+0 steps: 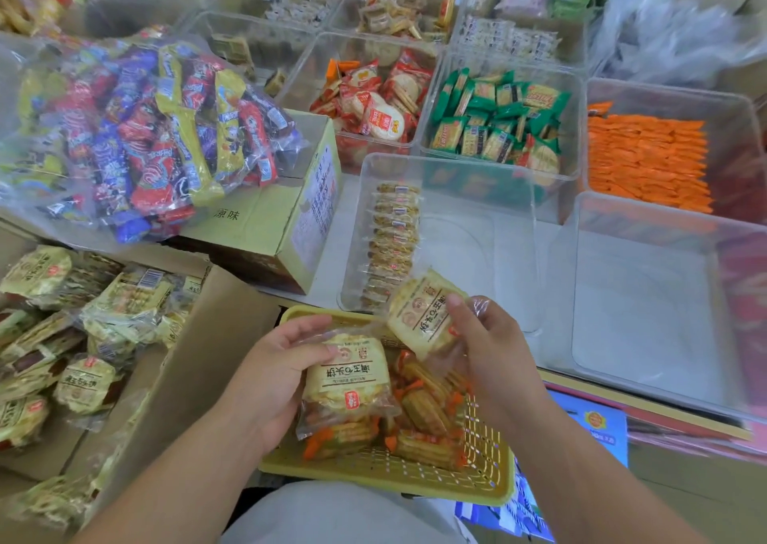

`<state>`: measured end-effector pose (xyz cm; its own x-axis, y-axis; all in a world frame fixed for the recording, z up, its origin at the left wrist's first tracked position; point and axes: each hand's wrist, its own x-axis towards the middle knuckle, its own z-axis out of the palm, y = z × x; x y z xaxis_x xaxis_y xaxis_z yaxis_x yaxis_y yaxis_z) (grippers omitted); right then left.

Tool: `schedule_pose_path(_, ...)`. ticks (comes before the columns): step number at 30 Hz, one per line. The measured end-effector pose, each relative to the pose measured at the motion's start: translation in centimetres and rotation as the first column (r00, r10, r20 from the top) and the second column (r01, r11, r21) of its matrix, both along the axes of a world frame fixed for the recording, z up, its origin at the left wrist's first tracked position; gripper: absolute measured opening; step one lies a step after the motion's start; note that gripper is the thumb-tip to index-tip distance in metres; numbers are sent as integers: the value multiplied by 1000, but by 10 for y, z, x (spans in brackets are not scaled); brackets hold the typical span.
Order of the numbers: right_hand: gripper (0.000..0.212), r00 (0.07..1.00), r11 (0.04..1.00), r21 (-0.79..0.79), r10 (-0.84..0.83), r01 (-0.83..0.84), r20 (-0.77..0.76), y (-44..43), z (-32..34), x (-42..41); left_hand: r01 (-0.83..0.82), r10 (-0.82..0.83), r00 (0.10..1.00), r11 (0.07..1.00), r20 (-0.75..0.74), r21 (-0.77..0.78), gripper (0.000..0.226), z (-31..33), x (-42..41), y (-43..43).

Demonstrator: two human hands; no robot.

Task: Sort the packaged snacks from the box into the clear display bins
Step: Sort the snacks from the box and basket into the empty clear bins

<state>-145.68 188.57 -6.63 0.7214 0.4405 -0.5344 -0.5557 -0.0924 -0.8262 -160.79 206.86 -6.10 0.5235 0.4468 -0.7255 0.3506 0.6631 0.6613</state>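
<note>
Obs.: the person's left hand has its fingers curled round the near edge of a cream cracker pack, thumb on the face, holding it over the yellow basket. The right hand pinches a second pack at its clear end, thumb across the label, raised and tilted. Target: the clear bin lies at 12 o'clock from both hands, just beyond the basket. A row of packs stands on edge along the bin's 9 o'clock wall, its long axis running 12 to 6. The second pack is at the row's 6 o'clock end, so the right hand is the nearer. Judgement: this pack goes in next, turned on edge. Supply: an open box at 9 o'clock holds more of the same packs. Writing: the pack labels carry dark Chinese characters and a red square mark, lying sideways and not surely legible. The closed carton at 11 o'clock reads 原味; its side label is too small to read.
</note>
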Motion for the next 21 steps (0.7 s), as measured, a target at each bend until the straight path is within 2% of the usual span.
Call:
schedule_pose_path(2, 54, 999, 999, 7, -43, 43, -22, -1, -2, 7, -5, 5, 1000, 1000, 12, 7, 39, 2, 5, 1)
schedule_pose_path(4, 41, 994, 993, 35, -112, 111, 9, -4, -4, 20, -30, 30, 999, 999, 31, 19, 38, 4, 9, 3)
schedule_pose_path(7, 42, 972, 985, -14, -167, 171, 167, -10, -10, 52, -68, 66, 997, 997, 45, 39, 39, 5, 15, 7)
schedule_pose_path(10, 33, 933, 957, -276, 15, 92, 360, -11, -23, 85, -100, 97, 993, 994, 67, 43, 39, 5, 19, 11)
schedule_pose_path(12, 26, 917, 900, -435, 193, -24, 349, -7, -39, 101, -112, 108, 991, 993, 78, 42, 39, 4, 21, 13)
schedule_pose_path(15, 31, 803, 685, -712, 505, -151, 315, 6, -63, 112, -116, 112, 991, 992, 73, 50, 38, 1, 22, 16)
schedule_pose_path(17, 40, 745, 598, -771, 613, -220, 263, 13, -73, 116, -125, 122, 991, 990, 61, 60, 37, -2, 23, 18)
schedule_pose_path(20, 42, 790, 608, -728, 594, -317, 152, 18, -78, 123, -141, 138, 989, 988, 43, 60, 35, -5, 24, 21)
schedule_pose_path(21, 41, 772, 577, -733, 626, -360, 113, 19, -79, 126, -146, 144, 989, 988, 43, 56, 34, -6, 24, 22)
